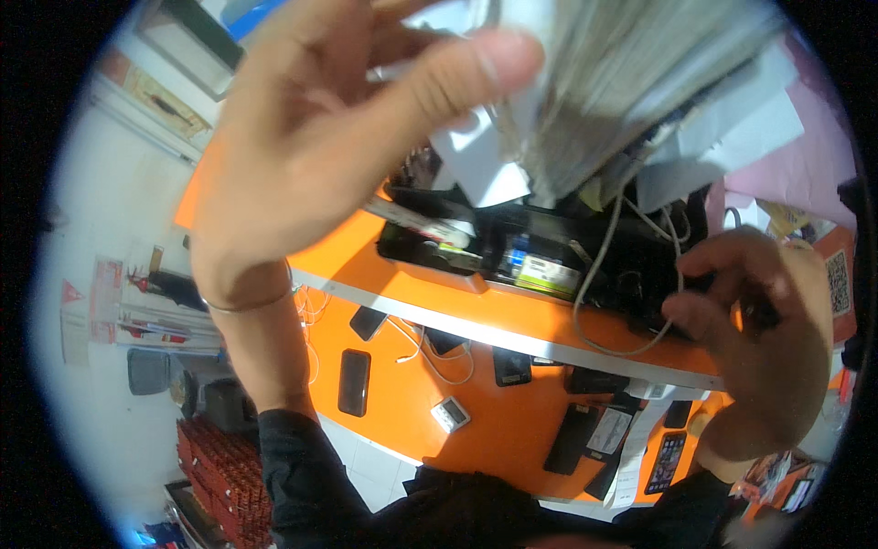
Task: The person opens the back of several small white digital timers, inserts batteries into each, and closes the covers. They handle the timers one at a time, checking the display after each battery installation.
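Left hand [311, 156] raised big at upper left, thumb stuck out toward a blurred grey-white stack of papers [631, 69], other fingers partly cut off by the top edge; can't tell how far open it is or if it grips anything. Right hand [773, 339] at right, fingers half curled, thumb and index apart, right at the loop of a white cable [631, 353]; can't tell if it actually has hold of it. Cable hangs in front of a black organizer [407, 249], loop dropping over the metal-edged ledge [439, 319]; papers above and behind. Small green-and-white box [549, 273] in the organizer. Lower down, orange bench [489, 421] carries a dark phone [354, 382] at left, small white square device [450, 414] mid, phone with lit screen [666, 462] at right, long paper strip [629, 457] just beside it
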### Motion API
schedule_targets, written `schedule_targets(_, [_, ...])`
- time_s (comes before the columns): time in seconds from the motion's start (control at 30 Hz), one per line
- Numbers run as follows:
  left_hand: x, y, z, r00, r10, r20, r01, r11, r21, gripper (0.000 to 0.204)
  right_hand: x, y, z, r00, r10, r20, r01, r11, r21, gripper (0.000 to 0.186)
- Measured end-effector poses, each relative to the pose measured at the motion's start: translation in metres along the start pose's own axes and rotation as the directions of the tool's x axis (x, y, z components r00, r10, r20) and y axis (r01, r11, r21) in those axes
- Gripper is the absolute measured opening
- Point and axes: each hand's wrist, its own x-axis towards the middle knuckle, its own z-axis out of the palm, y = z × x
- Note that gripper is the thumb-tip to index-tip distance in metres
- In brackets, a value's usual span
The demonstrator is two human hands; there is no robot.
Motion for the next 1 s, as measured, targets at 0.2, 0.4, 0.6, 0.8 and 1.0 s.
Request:
schedule_targets(0.2, [0.002, -0.005, -0.044, 0.969, 0.141, -0.202, -0.076, 0.951, 0.299, 0.025, 0.025, -0.038, 0.042, 0.917, -0.385, 0.106, 0.370, 0.919, 0.136, 0.025])
schedule_targets(0.4, [0.004, -0.037, -0.065, 0.975, 0.120, -0.186, -0.084, 0.978, 0.194, 0.025, 0.067, -0.071, 0.102, 0.817, -0.574, 0.060, 0.572, 0.793, -0.209, 0.029])
schedule_targets(0.6, [-0.017, -0.051, -0.092, 0.970, 0.130, -0.208, -0.086, 0.975, 0.206, 0.025, 0.087, -0.090, 0.088, 0.983, -0.184, -0.022, 0.154, 0.875, -0.460, 0.047])
schedule_targets(0.8, [-0.029, -0.057, -0.110, 0.966, 0.151, -0.212, -0.098, 0.966, 0.241, 0.026, 0.098, -0.106, 0.119, 0.993, -0.095, -0.074, 0.031, 0.796, -0.605, 0.039])
schedule_targets(1.0, [-0.040, -0.055, -0.125, 0.956, 0.192, -0.220, -0.118, 0.943, 0.312, 0.027, 0.093, -0.099, 0.109, 0.976, -0.104, -0.189, -0.021, 0.825, -0.564, 0.026])
